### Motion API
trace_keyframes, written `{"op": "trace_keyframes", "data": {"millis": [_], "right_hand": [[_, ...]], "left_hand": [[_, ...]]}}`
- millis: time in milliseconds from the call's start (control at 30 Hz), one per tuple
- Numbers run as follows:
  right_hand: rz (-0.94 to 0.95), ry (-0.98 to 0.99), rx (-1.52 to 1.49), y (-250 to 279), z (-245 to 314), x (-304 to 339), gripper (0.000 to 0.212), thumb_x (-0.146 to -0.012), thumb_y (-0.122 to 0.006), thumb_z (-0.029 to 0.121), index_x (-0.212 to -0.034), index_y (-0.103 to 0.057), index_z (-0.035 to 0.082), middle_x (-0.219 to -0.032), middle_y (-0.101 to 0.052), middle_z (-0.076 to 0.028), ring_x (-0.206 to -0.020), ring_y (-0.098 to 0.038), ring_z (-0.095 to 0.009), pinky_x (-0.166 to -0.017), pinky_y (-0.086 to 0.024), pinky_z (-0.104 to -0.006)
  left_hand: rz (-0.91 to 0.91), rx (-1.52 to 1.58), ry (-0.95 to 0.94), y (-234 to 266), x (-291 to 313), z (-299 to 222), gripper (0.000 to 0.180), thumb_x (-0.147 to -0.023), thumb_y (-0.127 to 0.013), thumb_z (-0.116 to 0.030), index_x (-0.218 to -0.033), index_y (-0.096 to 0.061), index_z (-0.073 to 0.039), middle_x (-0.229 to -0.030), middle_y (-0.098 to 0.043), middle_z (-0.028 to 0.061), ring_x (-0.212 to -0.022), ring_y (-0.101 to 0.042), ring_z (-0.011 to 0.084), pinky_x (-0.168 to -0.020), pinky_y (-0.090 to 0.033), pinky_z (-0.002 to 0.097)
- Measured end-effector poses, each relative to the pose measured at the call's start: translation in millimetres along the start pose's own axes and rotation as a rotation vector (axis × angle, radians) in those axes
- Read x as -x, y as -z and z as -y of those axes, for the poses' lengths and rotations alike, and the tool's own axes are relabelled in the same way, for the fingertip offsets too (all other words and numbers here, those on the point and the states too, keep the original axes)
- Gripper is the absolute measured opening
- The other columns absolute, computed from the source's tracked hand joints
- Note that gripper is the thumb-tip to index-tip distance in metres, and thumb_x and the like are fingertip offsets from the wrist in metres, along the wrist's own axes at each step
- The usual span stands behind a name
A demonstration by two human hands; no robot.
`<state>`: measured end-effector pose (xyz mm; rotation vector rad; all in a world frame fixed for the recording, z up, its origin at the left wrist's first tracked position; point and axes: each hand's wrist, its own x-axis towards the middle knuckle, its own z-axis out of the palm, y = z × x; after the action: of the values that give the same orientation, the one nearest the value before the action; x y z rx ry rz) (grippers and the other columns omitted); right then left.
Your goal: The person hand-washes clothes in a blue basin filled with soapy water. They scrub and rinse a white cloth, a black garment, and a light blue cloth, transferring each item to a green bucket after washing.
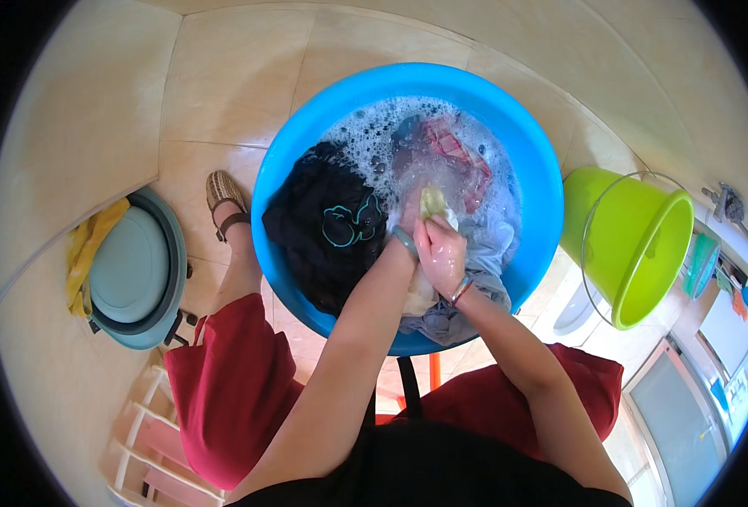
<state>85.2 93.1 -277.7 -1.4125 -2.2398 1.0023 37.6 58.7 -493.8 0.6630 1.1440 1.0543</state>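
Observation:
A round blue basin (277, 148) holds sudsy water and several soaked clothes. Over its middle, my right hand (441, 253) is closed round a wet pale yellow-white cloth (433, 204). My left hand (411, 209) presses in beside it, at the same cloth; splashing foam and blur hide its fingers. Black fabric with a turquoise outline print (315, 224) is heaped along the basin's left side. Toward the back floats a red-and-white checked cloth (450, 148). Grey-blue fabric (494, 249) lies to the right of my hands, partly under water.
Right of the basin stands a lime-green bucket (589, 207) with a wire handle. At the left wall, a folded grey-green basin (133, 270) leans with a yellow cloth (95, 241) beside it. A pale rack (150, 422) stands at lower left. Tiled walls close in behind.

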Motion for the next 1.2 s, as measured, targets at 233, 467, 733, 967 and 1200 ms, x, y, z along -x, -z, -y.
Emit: {"op": "trace_keyframes", "data": {"millis": [233,467,733,967,1200], "right_hand": [[-0.044,-0.048,0.302,-23,-51,-68,0.026,-0.088,-0.057,0.022,-0.069,-0.062,0.005,-0.069,-0.062,-0.018,-0.061,-0.062,-0.036,-0.054,-0.051,-0.044],[0.379,-0.052,0.644,-39,-93,-116,0.018,-0.083,-0.055,0.014,-0.08,-0.071,0.006,-0.082,-0.068,-0.019,-0.075,-0.068,-0.034,-0.067,-0.054,-0.0431],[-0.047,-0.047,0.088,2,-8,-10,0.025,-0.088,-0.057,0.02,-0.069,-0.059,0.003,-0.07,-0.055,-0.015,-0.059,-0.057,-0.035,-0.054,-0.047,-0.0429],[-0.136,-0.065,0.057,-9,-17,-17,0.027,-0.088,-0.057,0.02,-0.068,-0.06,0.003,-0.073,-0.06,-0.015,-0.061,-0.061,-0.034,-0.054,-0.05,-0.0434],[0.16,-0.138,0.394,-22,-79,-85,0.026,-0.089,-0.052,0.023,-0.076,-0.065,0.006,-0.082,-0.066,-0.017,-0.07,-0.064,-0.036,-0.062,-0.052,-0.0453]], "left_hand": [[-0.441,0.575,0.323,-29,-8,-52,0.036,-0.094,-0.046,-0.037,-0.108,-0.058,-0.006,-0.093,-0.063,0.0075,-0.084,-0.061,0.0231,-0.074,-0.05,0.0356],[-0.734,0.665,0.338,-37,-29,-14,0.048,-0.094,-0.046,-0.047,-0.126,-0.05,-0.011,-0.115,-0.057,0.008,-0.101,-0.057,0.0211,-0.087,-0.047,0.0365],[-0.061,1.137,0.341,-23,-2,-55,0.035,-0.094,-0.045,-0.038,-0.11,-0.058,-0.01,-0.103,-0.063,0.0113,-0.095,-0.06,0.0245,-0.082,-0.049,0.0393],[0.051,0.888,0.129,-11,-3,-15,0.034,-0.093,-0.048,-0.033,-0.113,-0.057,-0.008,-0.108,-0.062,0.014,-0.098,-0.06,0.0222,-0.081,-0.049,0.0372],[-0.47,0.977,0.498,-41,-8,-88,0.038,-0.098,-0.039,-0.041,-0.109,-0.06,-0.011,-0.101,-0.065,0.0078,-0.094,-0.061,0.0226,-0.086,-0.05,0.0367]]}}
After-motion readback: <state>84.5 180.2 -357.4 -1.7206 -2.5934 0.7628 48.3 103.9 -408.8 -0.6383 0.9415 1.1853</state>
